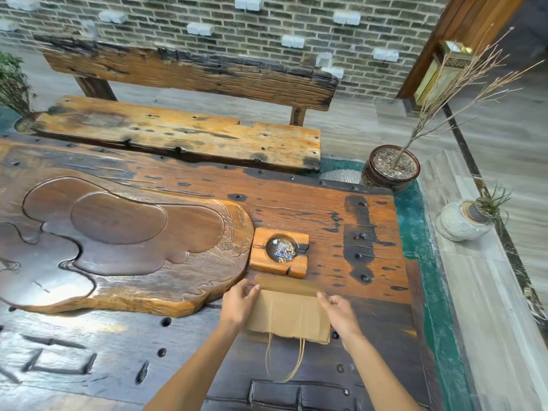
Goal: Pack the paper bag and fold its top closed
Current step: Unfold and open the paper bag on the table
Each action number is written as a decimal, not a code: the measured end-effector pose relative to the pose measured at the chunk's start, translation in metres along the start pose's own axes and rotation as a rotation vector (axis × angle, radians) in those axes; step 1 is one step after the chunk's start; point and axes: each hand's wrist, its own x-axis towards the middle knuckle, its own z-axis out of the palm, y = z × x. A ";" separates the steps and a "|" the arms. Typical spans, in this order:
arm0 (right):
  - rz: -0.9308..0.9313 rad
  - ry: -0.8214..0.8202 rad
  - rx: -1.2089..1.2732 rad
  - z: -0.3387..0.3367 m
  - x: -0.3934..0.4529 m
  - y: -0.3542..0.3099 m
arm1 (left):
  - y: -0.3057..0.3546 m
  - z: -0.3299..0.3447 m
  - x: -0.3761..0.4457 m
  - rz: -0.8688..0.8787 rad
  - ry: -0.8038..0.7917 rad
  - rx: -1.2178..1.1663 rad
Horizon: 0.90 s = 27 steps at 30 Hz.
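A flat brown paper bag [289,314] lies on the dark wooden table [370,292], its twine handles [284,360] trailing toward me. Its far end is creased into a darker flap [286,284] that stands slightly raised. My left hand [240,302] pinches the bag's left edge at the crease. At the right end of the same crease, my right hand [338,312] pinches the bag with thumb and fingers. What the bag contains is hidden.
A square wooden ashtray [279,252] with butts sits just beyond the bag, almost touching the flap. A carved wooden tea tray [118,244] fills the table's left. A bench [178,134] stands behind. Potted plants [390,167] and a stone vase [464,221] stand on the floor at right.
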 end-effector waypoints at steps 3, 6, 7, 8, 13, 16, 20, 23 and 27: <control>-0.005 0.006 -0.008 0.002 -0.008 0.008 | -0.005 -0.001 -0.011 -0.010 0.025 -0.032; 0.000 0.019 0.010 0.004 -0.015 0.017 | -0.013 -0.003 -0.021 -0.047 0.039 -0.082; 0.007 0.025 0.018 0.005 -0.019 0.019 | -0.017 -0.003 -0.024 -0.064 0.038 -0.107; 0.013 0.028 0.022 0.007 -0.022 0.022 | -0.021 -0.003 -0.027 -0.088 0.037 -0.134; 0.089 0.033 0.020 0.012 -0.032 0.031 | -0.035 -0.008 -0.038 -0.195 0.026 -0.244; 0.114 0.016 0.036 0.013 -0.039 0.032 | -0.038 -0.012 -0.042 -0.232 0.013 -0.271; 0.134 0.007 0.048 0.015 -0.042 0.038 | -0.044 -0.014 -0.048 -0.246 0.007 -0.270; 0.129 0.009 0.058 0.017 -0.044 0.040 | -0.047 -0.014 -0.052 -0.272 -0.002 -0.294; 0.137 -0.004 0.062 0.016 -0.046 0.040 | -0.039 -0.021 -0.066 -0.228 -0.020 -0.349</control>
